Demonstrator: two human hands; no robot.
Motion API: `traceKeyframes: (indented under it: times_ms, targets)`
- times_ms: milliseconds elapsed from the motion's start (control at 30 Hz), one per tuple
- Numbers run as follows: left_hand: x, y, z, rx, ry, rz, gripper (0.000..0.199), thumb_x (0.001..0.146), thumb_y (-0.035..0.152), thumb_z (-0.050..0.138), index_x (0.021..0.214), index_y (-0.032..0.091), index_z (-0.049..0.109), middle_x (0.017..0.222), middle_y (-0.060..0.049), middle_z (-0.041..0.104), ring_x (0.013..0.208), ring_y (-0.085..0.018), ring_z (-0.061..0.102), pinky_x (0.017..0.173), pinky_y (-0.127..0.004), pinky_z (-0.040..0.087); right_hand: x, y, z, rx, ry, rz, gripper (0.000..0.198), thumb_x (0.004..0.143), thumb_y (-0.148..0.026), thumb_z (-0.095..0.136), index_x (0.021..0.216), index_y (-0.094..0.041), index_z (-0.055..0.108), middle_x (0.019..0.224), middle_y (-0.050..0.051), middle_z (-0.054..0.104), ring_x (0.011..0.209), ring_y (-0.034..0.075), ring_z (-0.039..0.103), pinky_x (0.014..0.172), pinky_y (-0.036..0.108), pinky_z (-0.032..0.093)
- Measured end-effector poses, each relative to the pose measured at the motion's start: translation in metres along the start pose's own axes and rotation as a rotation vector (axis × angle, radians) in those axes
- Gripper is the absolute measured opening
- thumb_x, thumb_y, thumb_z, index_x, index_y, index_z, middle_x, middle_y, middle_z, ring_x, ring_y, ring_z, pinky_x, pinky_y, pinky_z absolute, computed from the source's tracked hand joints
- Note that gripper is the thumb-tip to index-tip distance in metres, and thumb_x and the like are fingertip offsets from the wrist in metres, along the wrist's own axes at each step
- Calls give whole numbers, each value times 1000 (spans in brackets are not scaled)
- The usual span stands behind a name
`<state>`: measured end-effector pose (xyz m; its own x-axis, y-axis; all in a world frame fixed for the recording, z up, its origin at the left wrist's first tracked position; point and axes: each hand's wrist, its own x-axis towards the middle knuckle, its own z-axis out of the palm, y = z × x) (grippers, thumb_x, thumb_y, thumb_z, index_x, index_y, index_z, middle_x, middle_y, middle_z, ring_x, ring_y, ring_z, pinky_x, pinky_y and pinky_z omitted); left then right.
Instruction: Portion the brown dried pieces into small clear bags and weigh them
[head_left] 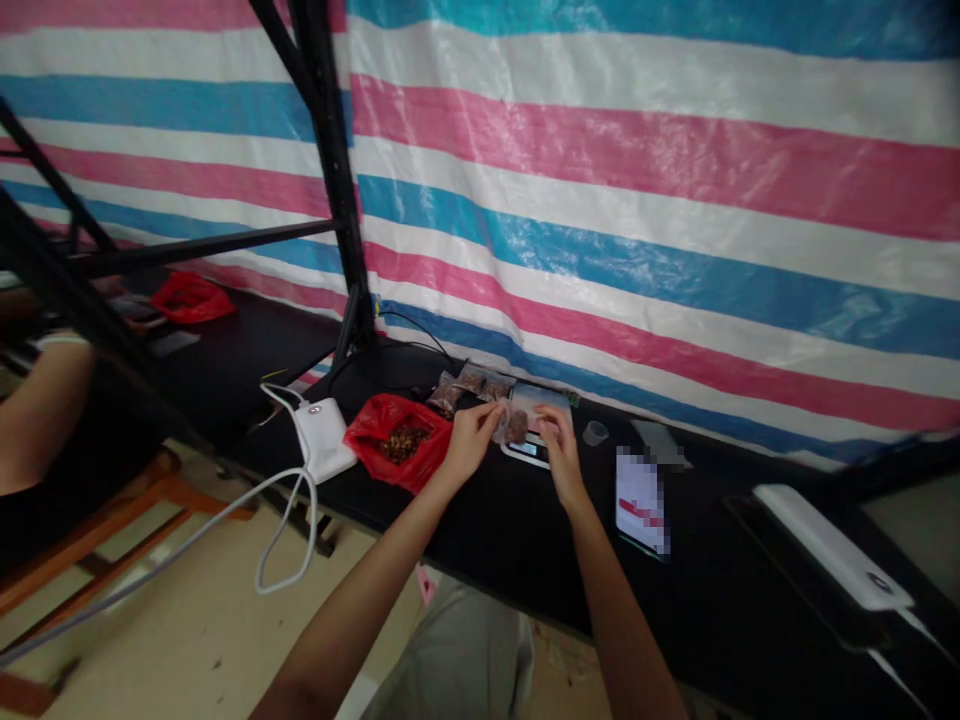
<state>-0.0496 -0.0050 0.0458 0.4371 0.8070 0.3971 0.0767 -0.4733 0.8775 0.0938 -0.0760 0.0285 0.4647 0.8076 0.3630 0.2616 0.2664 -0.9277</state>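
Observation:
Between my hands is a small clear plastic bag (517, 427) with brown contents, over the white digital scale (534, 460). My left hand (471, 440) is closed, thumb and fingertips pinching the left edge of that bag. My right hand (561, 450) is on the bag's right side, fingers curved and apart, holding nothing that I can see. Left of my left hand, a red plastic bag (367, 425) lies open with small brown pieces (405, 443) inside. Several filled small bags (474, 380) lie behind the scale's left side.
A small clear cup (596, 432) and a lit phone (641, 505) are at my right. Farther right, a white power bank (829, 545) lies on a dark tablet. A white box (324, 440) with a cable is at left. Another person's arm (49, 410) shows beyond the black frame (330, 150).

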Motion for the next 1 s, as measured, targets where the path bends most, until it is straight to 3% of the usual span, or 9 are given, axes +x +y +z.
traceKeyframes:
  times_ms: [100, 167, 267, 633, 733, 800, 867, 933, 1000]
  targets:
    - [-3, 10, -22, -46, 18, -2, 42, 85, 42, 40, 79, 10, 66, 68, -1, 61, 63, -13, 51, 58, -21, 36, -8, 0, 14, 196, -73, 193, 48, 70, -53, 57, 109, -26, 49, 116, 6, 52, 93, 20, 55, 70, 31, 46]
    - [-5, 14, -36, -38, -20, 29, 43, 86, 43, 38, 77, 10, 64, 66, -1, 59, 63, -13, 50, 59, -21, 36, -11, -4, 27, 332, -240, 352, 47, 71, -52, 57, 109, -25, 49, 105, 6, 59, 83, 19, 59, 62, 28, 45]
    - [-8, 16, -60, 36, -70, 71, 43, 88, 41, 35, 78, 11, 64, 69, -1, 59, 66, -13, 51, 62, -22, 38, -9, -14, 46, 424, -367, 435, 40, 69, -45, 64, 101, -23, 53, 89, 3, 63, 66, 14, 59, 53, 23, 40]
    - [-12, -12, -171, 675, -259, 50, 30, 86, 37, 40, 95, 19, 62, 99, -5, 64, 93, -19, 56, 85, -28, 39, 33, -26, 105, 116, -554, 254, 32, 65, -40, 65, 88, -19, 53, 75, -2, 60, 55, 8, 53, 43, 18, 32]
    - [-20, -17, -184, 849, -358, 132, 47, 73, 43, 59, 113, 20, 52, 112, -8, 58, 105, -24, 50, 95, -36, 32, 38, -25, 114, 45, -597, 206, 31, 65, -36, 65, 89, -20, 52, 83, 0, 61, 66, 12, 57, 53, 21, 42]
    - [-25, -19, -188, 987, -346, 152, 76, 62, 41, 70, 127, 19, 39, 116, -11, 55, 107, -27, 48, 98, -42, 27, 41, -21, 118, 16, -634, 171, 31, 65, -33, 64, 91, -20, 52, 91, 2, 62, 78, 14, 59, 66, 25, 46]
    - [-28, -20, -189, 1108, -292, 169, 89, 58, 35, 74, 133, 19, 28, 114, -12, 55, 105, -27, 48, 98, -45, 26, 44, -17, 120, -34, -658, 130, 32, 66, -32, 63, 94, -19, 52, 96, 3, 62, 86, 16, 59, 76, 30, 46]
    - [-29, -20, -188, 1187, -248, 205, 80, 62, 28, 71, 131, 21, 32, 109, -10, 57, 101, -26, 49, 96, -44, 26, 44, -16, 122, -114, -669, 69, 33, 68, -31, 61, 98, -19, 52, 99, 4, 62, 89, 17, 59, 81, 33, 45]
    - [-28, -19, -187, 1230, -213, 233, 56, 69, 22, 64, 121, 21, 45, 101, -9, 60, 97, -25, 51, 93, -42, 29, 43, -20, 123, -209, -666, 2, 34, 70, -30, 60, 102, -20, 51, 98, 4, 62, 90, 18, 59, 82, 34, 45]
